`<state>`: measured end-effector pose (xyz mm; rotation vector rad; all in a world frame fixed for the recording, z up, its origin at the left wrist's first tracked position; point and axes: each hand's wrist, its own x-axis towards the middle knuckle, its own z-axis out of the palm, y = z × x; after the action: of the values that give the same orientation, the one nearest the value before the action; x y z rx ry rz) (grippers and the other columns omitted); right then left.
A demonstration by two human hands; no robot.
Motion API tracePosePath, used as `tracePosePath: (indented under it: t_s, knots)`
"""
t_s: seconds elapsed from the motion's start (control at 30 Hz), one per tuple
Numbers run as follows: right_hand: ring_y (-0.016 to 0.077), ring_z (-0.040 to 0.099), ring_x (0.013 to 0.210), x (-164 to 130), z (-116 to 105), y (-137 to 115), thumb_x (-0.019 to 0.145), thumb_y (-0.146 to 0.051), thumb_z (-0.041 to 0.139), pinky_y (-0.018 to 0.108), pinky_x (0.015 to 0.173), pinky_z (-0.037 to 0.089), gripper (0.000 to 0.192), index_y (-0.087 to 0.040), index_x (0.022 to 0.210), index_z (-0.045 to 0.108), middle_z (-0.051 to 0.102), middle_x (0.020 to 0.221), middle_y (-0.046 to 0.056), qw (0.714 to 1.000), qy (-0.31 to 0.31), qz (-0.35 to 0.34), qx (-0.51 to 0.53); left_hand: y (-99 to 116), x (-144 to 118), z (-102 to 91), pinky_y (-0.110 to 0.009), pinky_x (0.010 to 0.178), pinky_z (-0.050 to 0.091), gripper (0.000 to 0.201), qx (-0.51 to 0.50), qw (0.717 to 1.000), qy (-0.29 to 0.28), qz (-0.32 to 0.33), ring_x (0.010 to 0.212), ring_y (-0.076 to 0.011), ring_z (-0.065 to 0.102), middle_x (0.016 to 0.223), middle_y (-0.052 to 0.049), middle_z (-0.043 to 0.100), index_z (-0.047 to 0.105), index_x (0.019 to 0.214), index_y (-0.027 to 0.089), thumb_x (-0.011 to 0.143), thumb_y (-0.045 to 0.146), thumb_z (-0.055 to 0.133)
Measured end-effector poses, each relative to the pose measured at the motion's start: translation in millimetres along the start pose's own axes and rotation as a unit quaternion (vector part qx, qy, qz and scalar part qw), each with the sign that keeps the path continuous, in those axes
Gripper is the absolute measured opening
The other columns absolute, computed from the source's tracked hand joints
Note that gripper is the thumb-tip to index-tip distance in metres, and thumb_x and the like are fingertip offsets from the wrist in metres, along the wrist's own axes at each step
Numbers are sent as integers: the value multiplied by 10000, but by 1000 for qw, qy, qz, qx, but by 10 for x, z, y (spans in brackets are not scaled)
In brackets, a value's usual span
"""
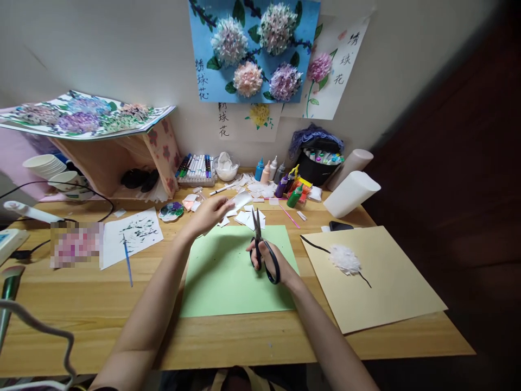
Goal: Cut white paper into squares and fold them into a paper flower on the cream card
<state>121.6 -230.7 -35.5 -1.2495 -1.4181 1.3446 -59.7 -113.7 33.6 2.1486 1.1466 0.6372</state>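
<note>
My right hand [272,264] grips black-handled scissors [260,244] over a light green paper sheet [228,277], blades pointing away from me and nearly closed. My left hand [210,213] reaches past the green sheet's far edge and pinches a small white paper piece [240,201]. Several more white paper scraps [248,217] lie just beyond the scissor tips.
A tan sheet [391,293] with a white tissue flower [345,259] lies at right. Paint bottles [280,182], marker sets [195,168], a white bowl [227,169] and white rolls [352,193] line the wall. At left: a painted sheet [130,233] with a blue brush [127,260], a palette [171,210], paper cups [52,171].
</note>
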Motion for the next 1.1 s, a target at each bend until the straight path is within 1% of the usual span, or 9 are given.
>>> tracePosePath:
  t_s: [0.07, 0.1, 0.2, 0.3, 0.47, 0.67, 0.87, 0.97, 1.1]
  knots:
    - [108, 463, 482, -23, 25, 7, 765, -739, 235, 234, 491, 376, 668, -149, 859, 536, 491, 547, -13, 999, -40, 4, -37, 15, -4, 34, -208, 496, 269, 392, 5, 1000, -23, 17, 519, -95, 392, 548, 32, 443, 421, 627, 166, 865, 474, 374]
    - [106, 454, 472, -28, 31, 12, 757, -748, 226, 231, 481, 370, 681, -149, 855, 534, 488, 544, -14, 998, -49, 6, -49, 22, -7, 59, -208, 498, 270, 392, 8, 999, -42, 27, 527, -96, 396, 559, 29, 454, 430, 635, 165, 862, 480, 379]
    - [102, 448, 458, -23, 27, 38, 758, -752, 200, 221, 456, 360, 696, -146, 854, 529, 480, 539, -15, 997, -51, 14, -61, 30, -15, 133, -204, 498, 269, 399, 10, 994, -91, 55, 529, -95, 393, 557, 29, 463, 439, 639, 164, 854, 497, 391]
    - [100, 458, 457, -13, 14, 79, 781, -730, 202, 215, 449, 368, 674, -143, 851, 525, 477, 540, -15, 997, -42, 23, -64, 20, -14, 172, -199, 492, 262, 410, 1, 992, -108, 64, 518, -90, 382, 533, 34, 443, 425, 621, 165, 859, 496, 382]
    - [87, 436, 428, -7, 29, 110, 781, -720, 258, 203, 424, 366, 620, -154, 823, 508, 451, 530, -32, 998, -34, 31, -52, -17, 5, 172, -196, 479, 260, 420, -27, 991, -125, 46, 513, -87, 366, 532, 32, 419, 417, 602, 162, 849, 501, 391]
    - [72, 382, 366, -15, 54, 45, 774, -666, 403, 183, 368, 325, 499, -172, 745, 470, 404, 466, -61, 998, -1, 56, -33, -84, 16, 158, -192, 467, 264, 430, -72, 988, -134, 24, 524, -83, 362, 571, 31, 394, 437, 628, 157, 816, 544, 419]
    - [85, 424, 401, -16, 45, 106, 779, -713, 283, 193, 411, 359, 582, -168, 782, 485, 445, 484, -44, 998, -49, 18, -32, -134, 19, 156, -194, 445, 266, 455, -109, 976, -189, 1, 490, -77, 366, 547, 33, 387, 427, 618, 158, 776, 585, 452]
    - [83, 428, 403, -12, 59, 134, 775, -719, 282, 193, 413, 358, 596, -161, 775, 489, 442, 488, -44, 998, -43, 19, -28, -142, 22, 164, -195, 441, 261, 460, -117, 970, -215, -5, 482, -77, 357, 527, 30, 400, 445, 612, 154, 755, 590, 482]
    - [77, 420, 367, -6, 96, 132, 787, -670, 363, 179, 375, 327, 521, -166, 758, 492, 436, 454, -55, 999, -12, 39, -27, -153, 20, 161, -192, 439, 251, 452, -117, 970, -211, -8, 481, -73, 349, 528, 34, 389, 434, 604, 154, 756, 576, 491]
